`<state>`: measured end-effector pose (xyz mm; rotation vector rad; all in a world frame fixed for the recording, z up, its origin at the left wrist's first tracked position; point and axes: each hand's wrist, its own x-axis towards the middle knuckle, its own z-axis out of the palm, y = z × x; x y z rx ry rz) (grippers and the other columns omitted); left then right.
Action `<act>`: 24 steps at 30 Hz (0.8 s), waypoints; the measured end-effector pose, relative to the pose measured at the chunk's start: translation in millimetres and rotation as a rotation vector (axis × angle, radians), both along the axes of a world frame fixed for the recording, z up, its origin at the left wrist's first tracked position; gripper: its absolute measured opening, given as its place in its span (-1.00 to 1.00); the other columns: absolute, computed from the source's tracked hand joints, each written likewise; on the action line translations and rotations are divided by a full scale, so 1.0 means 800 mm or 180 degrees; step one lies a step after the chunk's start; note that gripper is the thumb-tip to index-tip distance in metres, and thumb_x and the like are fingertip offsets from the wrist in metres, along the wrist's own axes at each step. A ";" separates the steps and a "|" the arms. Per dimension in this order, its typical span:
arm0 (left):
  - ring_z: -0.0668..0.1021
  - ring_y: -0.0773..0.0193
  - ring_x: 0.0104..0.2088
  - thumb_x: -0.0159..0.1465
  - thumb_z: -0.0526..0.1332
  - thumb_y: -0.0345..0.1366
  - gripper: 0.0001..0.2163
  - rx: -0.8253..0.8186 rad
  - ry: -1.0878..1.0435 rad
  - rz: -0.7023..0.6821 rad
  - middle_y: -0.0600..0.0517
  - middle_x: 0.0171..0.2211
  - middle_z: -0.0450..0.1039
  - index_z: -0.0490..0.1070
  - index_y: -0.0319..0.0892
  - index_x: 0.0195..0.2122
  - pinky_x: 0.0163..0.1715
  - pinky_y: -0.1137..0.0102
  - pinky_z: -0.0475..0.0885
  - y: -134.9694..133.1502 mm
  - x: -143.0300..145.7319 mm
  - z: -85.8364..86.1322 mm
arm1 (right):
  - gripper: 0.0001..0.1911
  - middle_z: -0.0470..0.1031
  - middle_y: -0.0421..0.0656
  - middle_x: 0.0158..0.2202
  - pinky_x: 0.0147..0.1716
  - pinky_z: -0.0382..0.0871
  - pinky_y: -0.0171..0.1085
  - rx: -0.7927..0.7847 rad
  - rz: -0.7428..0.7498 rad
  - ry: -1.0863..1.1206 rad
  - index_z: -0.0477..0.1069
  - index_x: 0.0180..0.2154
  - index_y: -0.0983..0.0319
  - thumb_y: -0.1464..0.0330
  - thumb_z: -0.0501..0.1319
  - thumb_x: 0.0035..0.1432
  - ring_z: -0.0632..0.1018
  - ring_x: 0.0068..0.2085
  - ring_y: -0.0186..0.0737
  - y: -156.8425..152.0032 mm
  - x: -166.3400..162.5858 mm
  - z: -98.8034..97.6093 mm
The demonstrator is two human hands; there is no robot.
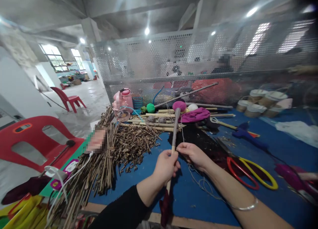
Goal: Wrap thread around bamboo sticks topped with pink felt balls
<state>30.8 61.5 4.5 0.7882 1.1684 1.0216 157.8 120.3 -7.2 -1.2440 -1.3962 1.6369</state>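
My left hand (162, 167) is closed around a pale wooden stick (168, 187) that stands tilted over the blue table. Grey yarn (176, 128) is wrapped round the stick's upper part. A purple ball (179, 105) shows at its top; whether it is joined to the stick I cannot tell. Dark red fabric (164, 206) surrounds the lower end. Close beside the stick, my right hand (193, 153) pinches the grey yarn at the lower edge of the wrapping. Loose grey yarn (205, 186) trails over the table below my right wrist.
Bundled dry twigs (106, 159) and brown shavings (136, 139) cover the left side. Scissors with red and yellow handles (258, 171) lie right. Behind are sticks (154, 124), a pink jug (123, 101), purple cloth (195, 115) and several cups (255, 110). A perforated metal screen (149, 63) rises beyond.
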 end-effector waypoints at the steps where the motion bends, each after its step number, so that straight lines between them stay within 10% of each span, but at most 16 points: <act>1: 0.15 0.52 -0.81 0.12 0.17 -0.20 -0.80 -0.0013 -0.0016 0.0037 0.16 -0.72 0.28 0.22 -0.21 -0.37 -0.82 0.58 0.01 0.001 -0.002 -0.001 | -0.76 0.05 -0.39 -0.79 -0.73 -0.23 -0.38 0.0051 -0.0056 -0.0047 0.26 -0.57 0.26 0.23 0.22 -0.17 0.01 -0.74 -0.52 0.000 0.000 0.000; 10: 0.32 0.51 -0.71 0.23 0.07 -0.31 -0.90 -0.0608 -0.0592 0.0022 0.10 -0.59 0.32 0.26 -0.23 -0.34 -0.75 0.61 0.20 0.003 -0.008 0.005 | -0.84 0.27 -0.29 -0.66 -0.57 0.08 -0.38 0.0497 -0.0366 -0.0231 0.31 -0.58 0.29 0.32 0.21 -0.17 0.23 -0.60 -0.44 0.004 0.003 -0.002; 19: 0.09 0.62 -0.77 0.18 0.16 -0.30 -0.83 -0.0615 -0.0877 0.0188 0.19 -0.64 0.16 0.17 -0.21 -0.45 -0.83 0.69 -0.11 0.008 -0.013 0.001 | -0.87 0.22 -0.31 -0.69 -0.60 0.04 -0.38 0.0510 -0.0448 -0.0291 0.32 -0.59 0.29 0.35 0.20 -0.16 0.19 -0.62 -0.44 0.004 0.001 0.000; 24: 0.31 0.54 -0.69 0.23 0.09 -0.30 -0.89 -0.0692 -0.0842 0.0089 0.06 -0.53 0.32 0.27 -0.25 -0.34 -0.76 0.64 0.19 0.005 -0.008 -0.001 | -0.88 0.26 -0.29 -0.67 -0.57 0.08 -0.39 0.0614 -0.0466 -0.0281 0.33 -0.58 0.29 0.35 0.19 -0.14 0.22 -0.60 -0.43 0.006 0.001 -0.003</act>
